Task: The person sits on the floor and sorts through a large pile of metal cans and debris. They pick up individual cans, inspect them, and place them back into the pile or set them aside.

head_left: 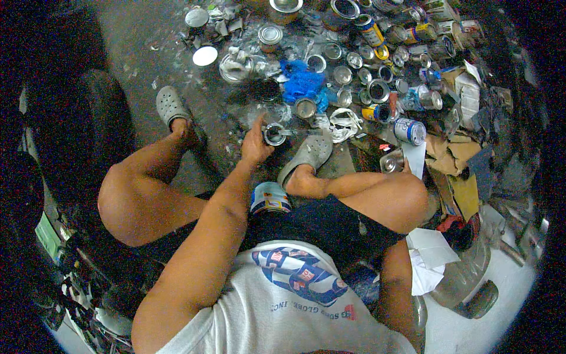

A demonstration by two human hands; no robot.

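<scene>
Between my feet, my left hand (255, 143) is at a small open can (273, 135), index finger stretched upward beside it and the hand appearing to grip its side. A flat pale strip lies across or beside that can's top. My right hand (405, 167) is mostly hidden behind my right knee; a few fingers show by a rectangular metal tin (391, 160) and a white sheet (414, 154), and I cannot tell their grip. A larger blue-and-white can (269, 197) sits in my lap.
Many cans (377, 90) crowd the stained floor ahead, around a crumpled blue plastic bag (302, 82) and a white rag (343, 124). Cardboard scraps (448, 150) pile at the right, with white papers (429, 259) near a grey plastic object (460, 274). Dark clutter (94, 295) fills the left.
</scene>
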